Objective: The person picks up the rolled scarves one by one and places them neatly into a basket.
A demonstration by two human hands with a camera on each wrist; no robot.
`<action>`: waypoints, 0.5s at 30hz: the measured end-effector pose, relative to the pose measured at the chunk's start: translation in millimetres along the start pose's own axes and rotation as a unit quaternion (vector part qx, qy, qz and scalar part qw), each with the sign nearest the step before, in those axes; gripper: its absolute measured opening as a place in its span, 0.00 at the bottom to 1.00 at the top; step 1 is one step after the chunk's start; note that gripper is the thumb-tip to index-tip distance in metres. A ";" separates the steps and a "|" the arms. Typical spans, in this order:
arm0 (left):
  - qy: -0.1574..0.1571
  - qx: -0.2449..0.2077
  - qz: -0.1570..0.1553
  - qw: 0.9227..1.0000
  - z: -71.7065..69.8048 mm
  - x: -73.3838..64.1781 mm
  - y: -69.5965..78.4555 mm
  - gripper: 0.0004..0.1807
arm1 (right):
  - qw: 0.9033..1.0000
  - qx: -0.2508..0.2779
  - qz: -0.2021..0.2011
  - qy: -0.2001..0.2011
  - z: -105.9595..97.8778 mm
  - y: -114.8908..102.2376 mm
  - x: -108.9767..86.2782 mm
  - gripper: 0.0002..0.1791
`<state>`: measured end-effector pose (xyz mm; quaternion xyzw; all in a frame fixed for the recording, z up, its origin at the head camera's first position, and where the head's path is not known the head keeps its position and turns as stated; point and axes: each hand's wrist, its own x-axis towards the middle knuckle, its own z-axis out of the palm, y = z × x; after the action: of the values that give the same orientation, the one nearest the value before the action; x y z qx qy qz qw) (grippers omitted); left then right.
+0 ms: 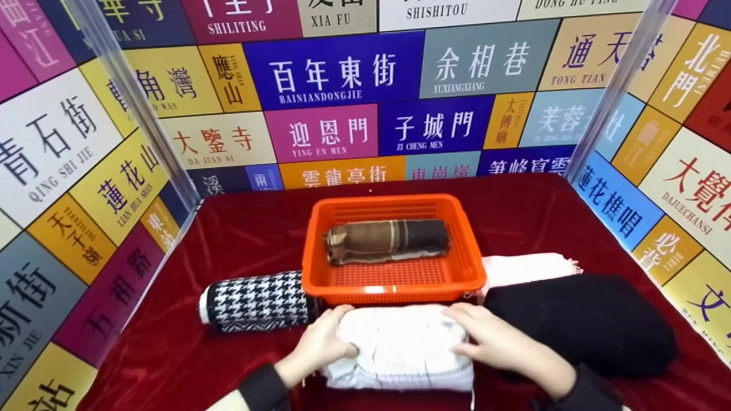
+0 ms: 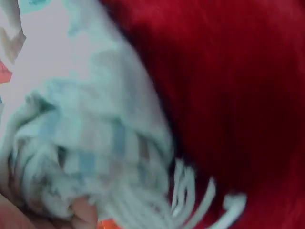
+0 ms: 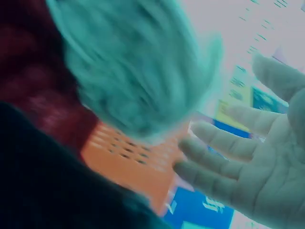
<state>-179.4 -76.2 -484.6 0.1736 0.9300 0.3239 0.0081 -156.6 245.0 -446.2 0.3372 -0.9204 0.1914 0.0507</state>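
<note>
A rolled white scarf [image 1: 405, 342] lies on the dark red cloth, close to the person. Its pale blue checks and loose fringe [image 2: 186, 191] show in the left wrist view. My left hand [image 1: 320, 342] grips the roll's left end, thumb on the near side and fingers beyond. At the other end is my right hand [image 1: 502, 342]; in the right wrist view its fingers [image 3: 214, 140] are spread and fairly straight, beside the blurred roll. Just beyond the scarf stands an orange basket [image 1: 394, 295] with a brown and black rolled scarf [image 1: 371, 237] inside.
A black-and-white houndstooth roll [image 1: 257, 299] lies left of the basket. On the right are a large black folded cloth [image 1: 582, 325] and a pale pink fringed one [image 1: 531, 267]. Sign-covered walls [image 1: 342, 68] enclose the red-draped table [image 1: 245, 222] at back and sides.
</note>
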 end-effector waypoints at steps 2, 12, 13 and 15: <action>-0.021 -0.012 -0.010 1.000 -1.1 3.7 -4.2 0.46 | 0.999 -0.021 -0.001 -0.028 9.1 0.3 2.4 0.35; -0.084 0.149 0.112 0.979 -16.4 -2.1 -13.4 0.59 | 0.990 0.002 0.025 -0.136 35.0 13.2 14.3 0.60; -0.097 0.149 0.120 0.977 -16.8 -1.7 -14.8 0.60 | 0.990 0.004 0.028 -0.141 36.8 14.0 14.9 0.61; -0.137 0.124 0.121 0.975 -17.3 -0.2 -17.9 0.62 | 0.989 0.010 0.035 -0.147 40.7 15.3 15.7 0.63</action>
<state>-187.1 -99.7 -481.8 0.3273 0.9250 0.1781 0.0744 -177.0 230.6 -485.0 0.3296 -0.9272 0.1505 -0.0949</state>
